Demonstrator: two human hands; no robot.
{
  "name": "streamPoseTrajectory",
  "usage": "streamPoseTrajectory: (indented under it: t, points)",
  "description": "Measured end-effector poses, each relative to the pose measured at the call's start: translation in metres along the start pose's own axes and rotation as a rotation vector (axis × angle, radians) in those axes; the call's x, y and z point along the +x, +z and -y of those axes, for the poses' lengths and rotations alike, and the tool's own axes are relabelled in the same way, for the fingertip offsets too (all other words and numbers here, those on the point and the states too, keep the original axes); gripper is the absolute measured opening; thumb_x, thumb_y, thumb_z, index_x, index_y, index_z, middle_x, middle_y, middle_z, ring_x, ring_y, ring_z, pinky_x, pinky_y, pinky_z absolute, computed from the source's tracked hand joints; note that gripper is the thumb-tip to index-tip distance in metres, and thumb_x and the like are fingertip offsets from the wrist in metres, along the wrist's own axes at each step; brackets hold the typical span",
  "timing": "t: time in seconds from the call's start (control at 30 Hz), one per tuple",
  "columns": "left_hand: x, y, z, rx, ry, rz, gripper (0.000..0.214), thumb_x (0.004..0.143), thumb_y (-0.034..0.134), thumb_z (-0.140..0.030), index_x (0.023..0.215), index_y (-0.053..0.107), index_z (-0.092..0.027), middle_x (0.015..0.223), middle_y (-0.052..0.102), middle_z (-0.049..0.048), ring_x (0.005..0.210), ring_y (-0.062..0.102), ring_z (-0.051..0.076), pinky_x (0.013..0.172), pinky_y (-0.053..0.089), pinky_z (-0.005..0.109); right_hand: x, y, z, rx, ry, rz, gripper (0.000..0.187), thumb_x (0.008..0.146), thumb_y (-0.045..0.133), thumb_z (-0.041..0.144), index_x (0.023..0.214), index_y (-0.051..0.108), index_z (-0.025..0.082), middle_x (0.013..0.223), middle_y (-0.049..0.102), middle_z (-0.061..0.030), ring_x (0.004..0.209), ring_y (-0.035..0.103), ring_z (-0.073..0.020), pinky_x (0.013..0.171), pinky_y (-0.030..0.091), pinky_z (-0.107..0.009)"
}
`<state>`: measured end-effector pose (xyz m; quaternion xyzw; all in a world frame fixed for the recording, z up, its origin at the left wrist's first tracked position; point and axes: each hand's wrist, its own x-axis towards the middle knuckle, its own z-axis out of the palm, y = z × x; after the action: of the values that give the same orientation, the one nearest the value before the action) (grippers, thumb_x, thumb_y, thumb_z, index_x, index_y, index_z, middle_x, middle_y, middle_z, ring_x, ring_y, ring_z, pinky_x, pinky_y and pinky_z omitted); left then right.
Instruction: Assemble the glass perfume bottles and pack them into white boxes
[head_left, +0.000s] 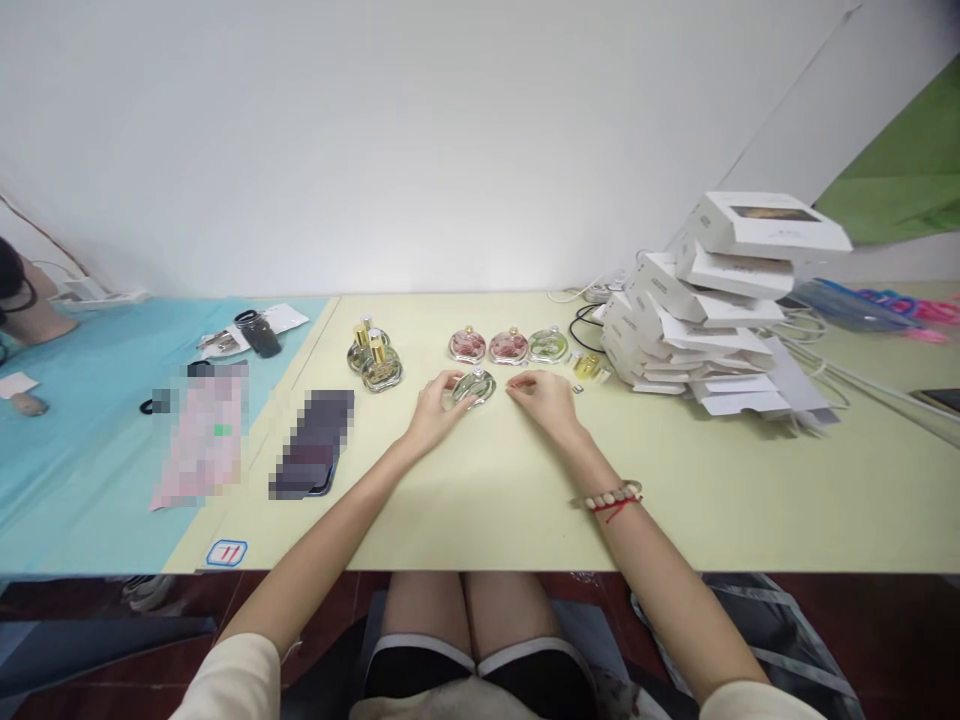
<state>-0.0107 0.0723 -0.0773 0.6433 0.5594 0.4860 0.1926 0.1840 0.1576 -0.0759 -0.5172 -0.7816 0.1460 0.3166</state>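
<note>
My left hand [435, 412] is closed on a small, rounded glass perfume bottle [477, 388] with a silvery-green look, which stands upright on the table. Just right of this bottle, my right hand [546, 400] is pinched, its fingertips apart from the glass. Whatever may be between them is too small to make out. Behind my hands stand two red-tinted bottles [509, 347] and a green one [548, 346] in a row. Small yellow-gold caps [587, 366] lie to their right. Gold-capped bottles [382, 372] are grouped to the left.
White boxes [701, 300] lean in an uneven stack on the right, with cables [814, 350] behind. A phone [319, 445] lies on the left of the yellow table [480, 515]. A pink packet [201, 440] and a dark jar [257, 333] rest on blue cloth.
</note>
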Motion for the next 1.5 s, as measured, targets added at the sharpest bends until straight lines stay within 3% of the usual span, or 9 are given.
streamPoseTrajectory:
  t: [0.23, 0.43, 0.6, 0.7, 0.93, 1.17, 1.27, 1.37, 1.5]
  points:
    - [0.001, 0.001, -0.001, -0.095, 0.000, 0.074, 0.034, 0.081, 0.052, -0.033, 0.113, 0.052, -0.020, 0.110, 0.061, 0.0040, 0.098, 0.055, 0.015, 0.084, 0.042, 0.027, 0.004, 0.005, 0.011, 0.591, -0.063, -0.018, 0.029, 0.071, 0.060, 0.034, 0.092, 0.066, 0.015, 0.093, 0.068, -0.0085, 0.084, 0.063, -0.0192, 0.079, 0.049, -0.033]
    - [0.001, 0.000, -0.003, -0.072, -0.007, 0.089, 0.033, 0.081, 0.052, -0.033, 0.112, 0.054, -0.021, 0.107, 0.061, 0.0030, 0.094, 0.054, 0.015, 0.084, 0.041, 0.028, 0.003, -0.007, -0.007, -0.018, 0.020, -0.076, 0.020, 0.070, 0.057, 0.021, 0.086, 0.068, 0.019, 0.083, 0.068, -0.0055, 0.080, 0.061, -0.0206, 0.080, 0.044, -0.038]
    - [0.000, 0.000, -0.007, -0.073, -0.012, 0.074, 0.032, 0.080, 0.054, -0.032, 0.110, 0.054, -0.020, 0.103, 0.062, 0.0032, 0.092, 0.053, 0.014, 0.083, 0.040, 0.027, 0.006, -0.028, -0.027, -0.293, 0.178, -0.232, 0.029, 0.070, 0.055, 0.020, 0.095, 0.067, 0.018, 0.100, 0.063, -0.0115, 0.097, 0.053, -0.0288, 0.084, 0.036, -0.045]
    - [-0.001, 0.000, -0.008, -0.073, -0.016, 0.070, 0.032, 0.079, 0.054, -0.031, 0.109, 0.054, -0.019, 0.103, 0.061, 0.0030, 0.090, 0.052, 0.014, 0.082, 0.040, 0.026, 0.007, -0.032, -0.034, -0.290, 0.187, -0.240, 0.036, 0.070, 0.057, 0.028, 0.103, 0.064, 0.018, 0.106, 0.060, -0.0122, 0.102, 0.050, -0.0305, 0.084, 0.036, -0.046]
    - [-0.002, 0.001, -0.006, -0.085, -0.037, 0.081, 0.036, 0.080, 0.054, -0.035, 0.112, 0.052, -0.019, 0.101, 0.062, 0.0033, 0.088, 0.053, 0.013, 0.078, 0.040, 0.025, 0.009, -0.002, -0.030, -0.348, -0.134, 0.010, 0.041, 0.082, 0.046, 0.030, 0.121, 0.051, 0.018, 0.126, 0.051, -0.0100, 0.114, 0.043, -0.0267, 0.092, 0.030, -0.046]
    - [-0.002, 0.002, -0.006, -0.084, -0.041, 0.077, 0.036, 0.079, 0.055, -0.036, 0.111, 0.052, -0.020, 0.101, 0.062, 0.0029, 0.089, 0.054, 0.014, 0.076, 0.040, 0.025, 0.011, -0.007, -0.024, -0.303, -0.042, -0.063, 0.025, 0.075, 0.054, 0.041, 0.080, 0.068, 0.021, 0.098, 0.066, -0.0054, 0.095, 0.056, -0.0234, 0.084, 0.036, -0.037]
    - [-0.003, 0.002, -0.006, -0.077, -0.038, 0.094, 0.036, 0.080, 0.054, -0.037, 0.111, 0.051, -0.021, 0.101, 0.062, 0.0021, 0.090, 0.054, 0.014, 0.076, 0.039, 0.025, 0.011, -0.007, -0.021, -0.247, 0.009, -0.113, 0.030, 0.072, 0.058, 0.043, 0.090, 0.066, 0.021, 0.092, 0.067, -0.0049, 0.088, 0.058, -0.0218, 0.078, 0.039, -0.033]
    - [-0.003, 0.003, -0.006, -0.081, -0.038, 0.119, 0.036, 0.080, 0.053, -0.038, 0.112, 0.051, -0.021, 0.103, 0.062, 0.0026, 0.092, 0.053, 0.014, 0.076, 0.040, 0.025, 0.011, -0.003, -0.020, -0.199, -0.066, -0.097, 0.040, 0.072, 0.061, 0.041, 0.107, 0.061, 0.020, 0.098, 0.066, -0.0051, 0.092, 0.057, -0.0213, 0.078, 0.041, -0.032]
    - [-0.003, 0.004, -0.005, -0.073, -0.034, 0.128, 0.037, 0.081, 0.052, -0.037, 0.113, 0.049, -0.020, 0.106, 0.061, 0.0028, 0.092, 0.054, 0.014, 0.076, 0.041, 0.025, 0.012, 0.003, -0.021, -0.176, -0.138, -0.003, 0.019, 0.079, 0.054, 0.031, 0.087, 0.068, 0.021, 0.093, 0.066, -0.0047, 0.089, 0.057, -0.0194, 0.075, 0.041, -0.030]
